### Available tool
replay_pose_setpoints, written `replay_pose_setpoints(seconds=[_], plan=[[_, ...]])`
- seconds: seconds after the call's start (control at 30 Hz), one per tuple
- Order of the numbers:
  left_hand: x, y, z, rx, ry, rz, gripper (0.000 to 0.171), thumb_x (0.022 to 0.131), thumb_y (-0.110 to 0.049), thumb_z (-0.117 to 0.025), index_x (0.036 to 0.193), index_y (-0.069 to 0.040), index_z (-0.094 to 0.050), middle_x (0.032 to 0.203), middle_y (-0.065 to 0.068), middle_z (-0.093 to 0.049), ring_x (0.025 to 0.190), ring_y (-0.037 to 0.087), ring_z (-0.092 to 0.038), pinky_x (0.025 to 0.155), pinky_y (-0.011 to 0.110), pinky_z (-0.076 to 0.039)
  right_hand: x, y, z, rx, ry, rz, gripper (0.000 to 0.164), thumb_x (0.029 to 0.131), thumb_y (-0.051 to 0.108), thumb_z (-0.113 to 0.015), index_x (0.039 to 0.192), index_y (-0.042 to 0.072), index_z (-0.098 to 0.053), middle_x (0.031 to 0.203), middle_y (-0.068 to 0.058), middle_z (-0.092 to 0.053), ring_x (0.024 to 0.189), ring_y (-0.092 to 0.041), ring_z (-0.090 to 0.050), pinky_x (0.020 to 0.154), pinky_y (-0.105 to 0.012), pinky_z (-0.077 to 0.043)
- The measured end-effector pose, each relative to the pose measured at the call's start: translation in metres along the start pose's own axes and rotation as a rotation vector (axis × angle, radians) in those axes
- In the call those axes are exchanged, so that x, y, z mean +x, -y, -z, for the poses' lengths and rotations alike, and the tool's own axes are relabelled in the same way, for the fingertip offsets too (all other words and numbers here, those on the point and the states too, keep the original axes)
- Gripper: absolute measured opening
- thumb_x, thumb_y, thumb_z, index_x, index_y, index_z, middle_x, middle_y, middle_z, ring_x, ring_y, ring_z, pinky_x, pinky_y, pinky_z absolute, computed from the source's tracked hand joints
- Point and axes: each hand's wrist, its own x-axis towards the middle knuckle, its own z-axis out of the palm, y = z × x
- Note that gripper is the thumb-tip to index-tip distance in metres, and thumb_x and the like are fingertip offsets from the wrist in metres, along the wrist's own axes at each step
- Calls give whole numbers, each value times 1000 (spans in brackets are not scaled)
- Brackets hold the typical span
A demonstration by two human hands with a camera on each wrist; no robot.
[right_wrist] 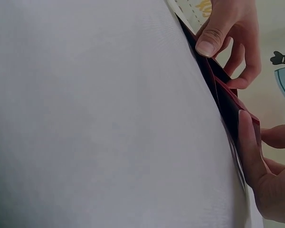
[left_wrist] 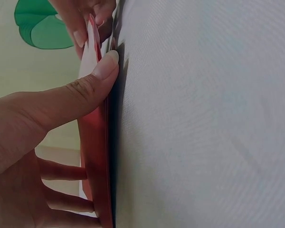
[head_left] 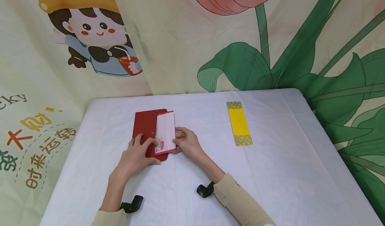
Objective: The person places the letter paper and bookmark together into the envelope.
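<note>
A dark red card or folder [head_left: 144, 122] lies on the white-covered table. Over its right part is a pinkish-white paper [head_left: 165, 129] with red edges and a small printed picture at its near left corner. My left hand [head_left: 133, 157] rests on the red piece with spread fingers, the thumb at its near edge. In the left wrist view that thumb [left_wrist: 107, 66] touches the edge, and the other fingers reach across the red surface. My right hand [head_left: 189, 144] pinches the paper's right edge. In the right wrist view its thumb [right_wrist: 247, 137] lies against the dark red piece's edge.
A yellow strip [head_left: 240, 124] with glittery gold ends lies to the right on the white cloth [head_left: 279, 172]. A printed curtain [head_left: 171, 52] hangs behind the table's far edge. A black wrist camera [head_left: 132, 204] sits on the left wrist, another [head_left: 205, 190] on the right.
</note>
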Motion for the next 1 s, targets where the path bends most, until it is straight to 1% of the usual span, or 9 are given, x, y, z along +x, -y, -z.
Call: replay_pose_setpoints(seconds=[0.13, 0.3, 0.5, 0.6, 0.73, 0.9, 1.0], plan=[[0, 1, -1, -4, 2, 1, 69, 74, -43, -92, 130, -21, -58, 153, 33, -31, 138, 58, -30, 94, 78, -45, 2, 0, -3, -11, 8, -1, 52, 95, -3, -67, 144, 2, -53, 108, -18, -67, 68, -27, -71, 62, -42, -63], [0, 2, -1, -1, -12, -9, 69, 73, -42, -92, 130, -21, -58, 152, 33, -32, 137, 57, -32, 93, 75, -48, 4, -1, -7, -25, 16, -2, 52, 94, -3, -68, 144, 2, -54, 106, -17, -67, 66, -32, -72, 60, -41, -63], [-1, 2, -1, 5, -18, -16, 71, 74, -42, -92, 132, -20, -58, 152, 33, -32, 137, 57, -32, 92, 75, -49, 4, 0, -11, -31, 19, 7, 53, 93, -3, -69, 144, 0, -53, 103, -15, -67, 61, -25, -70, 59, -41, -63], [-1, 2, 0, 5, -13, -12, 71, 74, -42, -92, 132, -20, -58, 152, 33, -32, 137, 57, -32, 92, 76, -48, 3, 2, -10, -34, 20, 10, 53, 93, -3, -68, 144, 0, -53, 102, -13, -66, 58, -23, -70, 59, -41, -63], [-1, 1, 1, 7, -13, -8, 72, 73, -42, -92, 132, -19, -58, 152, 33, -32, 137, 58, -32, 93, 77, -46, 2, 2, -10, -42, 24, 16, 53, 93, -4, -68, 143, 0, -54, 102, -13, -65, 59, -25, -70, 59, -41, -63], [-1, 1, 1, 6, -10, -8, 72, 73, -42, -92, 132, -19, -58, 152, 33, -32, 137, 57, -32, 93, 77, -46, 2, 2, -11, -50, 26, 17, 50, 92, -5, -68, 141, -1, -56, 103, -15, -66, 64, -32, -72, 59, -42, -63], [-1, 1, 1, -1, -4, -8, 70, 74, -42, -92, 131, -19, -58, 153, 33, -32, 137, 57, -32, 93, 77, -46, 3, 2, -12, -55, 29, 7, 49, 93, -5, -68, 140, -1, -57, 104, -16, -66, 66, -32, -73, 61, -41, -63]])
